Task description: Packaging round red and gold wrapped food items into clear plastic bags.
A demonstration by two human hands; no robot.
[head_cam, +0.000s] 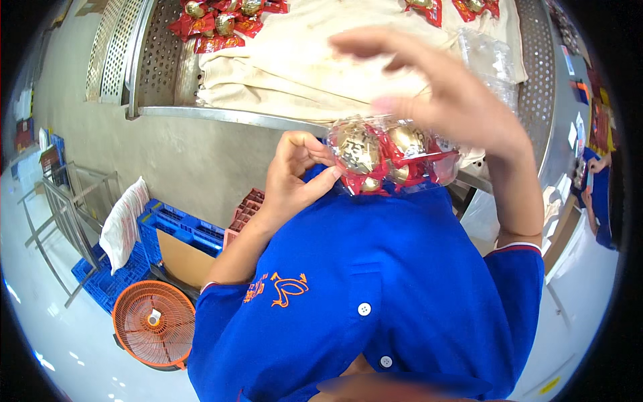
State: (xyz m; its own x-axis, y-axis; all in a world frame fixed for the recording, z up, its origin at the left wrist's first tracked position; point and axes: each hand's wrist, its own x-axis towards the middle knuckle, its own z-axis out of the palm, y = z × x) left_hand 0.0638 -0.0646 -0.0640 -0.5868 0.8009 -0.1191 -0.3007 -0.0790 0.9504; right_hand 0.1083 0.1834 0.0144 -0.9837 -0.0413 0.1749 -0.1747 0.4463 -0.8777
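My left hand (304, 173) grips the left end of a clear plastic clamshell tray (444, 168), thumb and fingers at its rim. In the tray sit several egg-shaped items in red and gold wrappers (357, 148). Blurred, my right hand (427, 90) is raised over the tray's right part with its fingers spread; nothing shows in it. Another clear plastic tray (487, 60) lies on the cream cloth (311, 65), beyond my right wrist. More wrapped items (221, 25) are heaped at the cloth's back left, and a few (474, 7) lie at the back right.
The cloth covers a metal table with a raised steel edge (226, 115) and perforated sides. On the floor at left are an orange fan (153, 321), blue plastic pallets (171, 221), a white sack (123, 226) and a metal frame (70, 211). Another person's arm (595, 171) shows far right.
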